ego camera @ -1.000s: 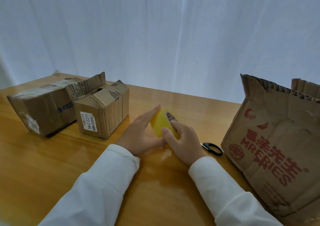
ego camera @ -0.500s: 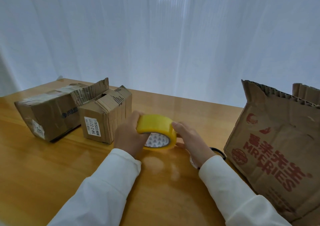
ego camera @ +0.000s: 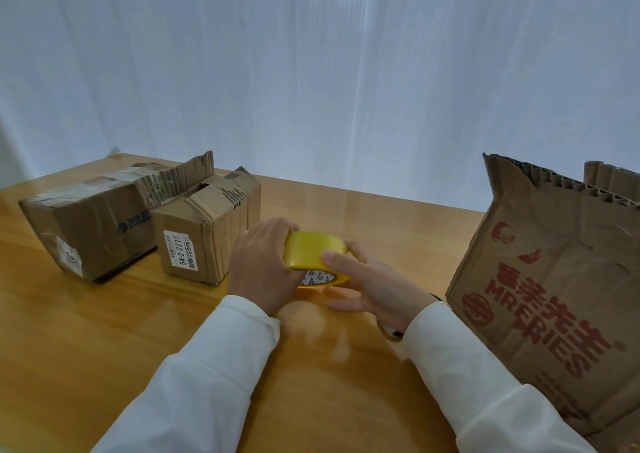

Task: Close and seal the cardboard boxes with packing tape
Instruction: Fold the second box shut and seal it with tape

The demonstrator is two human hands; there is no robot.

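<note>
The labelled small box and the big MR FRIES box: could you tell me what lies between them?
In the head view, the yellow tape roll, gripped by the left hand and right hand.

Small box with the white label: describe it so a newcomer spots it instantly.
On the wooden table, two boxes sit at the far left. The small box is the nearer one, just left of the left hand. Only it has a white label reading 54-2-2215.

Glossy honey-coloured wooden table point(ego camera: 86, 331) before a sheer white curtain point(ego camera: 311, 71), pale daylight behind.
</note>
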